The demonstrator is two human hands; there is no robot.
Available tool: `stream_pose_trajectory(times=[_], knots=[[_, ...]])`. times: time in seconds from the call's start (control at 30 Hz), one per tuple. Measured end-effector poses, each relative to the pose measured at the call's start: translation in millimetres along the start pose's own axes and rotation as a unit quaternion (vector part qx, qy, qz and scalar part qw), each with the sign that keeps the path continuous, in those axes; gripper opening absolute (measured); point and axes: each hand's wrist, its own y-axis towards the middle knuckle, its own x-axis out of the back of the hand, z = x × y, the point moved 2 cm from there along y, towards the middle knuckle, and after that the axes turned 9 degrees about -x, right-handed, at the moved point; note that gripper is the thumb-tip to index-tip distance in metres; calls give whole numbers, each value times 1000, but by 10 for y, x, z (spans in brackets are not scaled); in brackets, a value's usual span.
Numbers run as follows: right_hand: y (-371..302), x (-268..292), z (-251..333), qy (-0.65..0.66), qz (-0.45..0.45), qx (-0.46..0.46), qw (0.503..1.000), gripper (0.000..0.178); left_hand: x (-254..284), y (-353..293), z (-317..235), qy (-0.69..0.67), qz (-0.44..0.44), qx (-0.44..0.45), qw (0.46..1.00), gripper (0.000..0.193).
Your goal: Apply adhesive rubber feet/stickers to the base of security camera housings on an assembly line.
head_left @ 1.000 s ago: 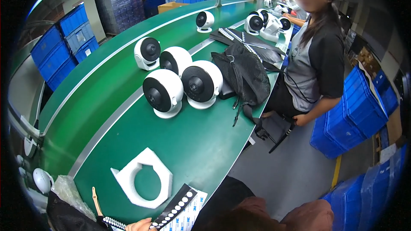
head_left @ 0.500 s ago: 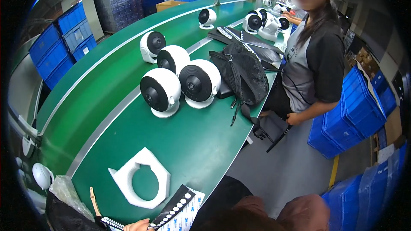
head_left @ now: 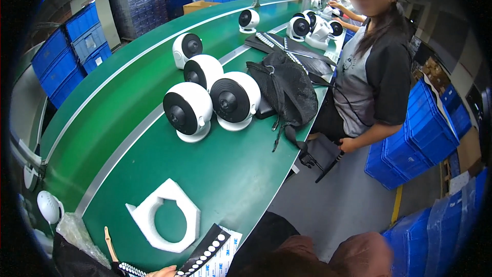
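At the lower edge, only part of my left hand (head_left: 163, 272) shows. Its fingers are bent together beside the end of a black strip with white round dots (head_left: 207, 249); what they pinch, if anything, is hidden. Under the strip lies a white sheet with blue print (head_left: 225, 256). Left of the hand is a second dotted black strip (head_left: 132, 269), with a thin tan stick-like tool (head_left: 110, 243) beyond it. A white foam piece with a round hole (head_left: 190, 218) rests flat on the green table, just past the hand. My right hand is out of view.
Several white ball-shaped cameras with black fronts (head_left: 236, 100) stand further along the table (head_left: 225, 169). Beside them lies a black mesh bag (head_left: 287, 82). A co-worker (head_left: 376, 66) sits at the right edge, near stacked blue crates (head_left: 415, 133). Clear plastic wrap (head_left: 74, 231) is at lower left.
My view has shifted slightly. Two cameras on the far lane have moved a little away and right against the others. A distant worker's arm has come up. My hand stays by the dotted strip.
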Motion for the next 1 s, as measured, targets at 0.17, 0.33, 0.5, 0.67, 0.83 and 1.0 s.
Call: stream_pose_trajectory(times=[0.17,0.33,0.5,0.67,0.83,1.0], knots=[[-22,22,6,-24,20,7,999,48,12,-31,16,4,2,-10,1000,13],[-49,45,22,-45,40,15,998,48,35,-52,44,-11,31,9,999,13],[45,116,86,-78,69,45,994,47,-36,-22,-36,-4,-101,22,995,9],[339,205,279,-125,104,107,981,47,-102,-98,-34,16,-64,97,993,13],[590,472,378,-182,111,146,966,47,-150,-143,-117,-16,-112,167,979,13],[662,639,415,-215,106,153,959,46,-86,-116,-141,-13,-94,144,985,13]])
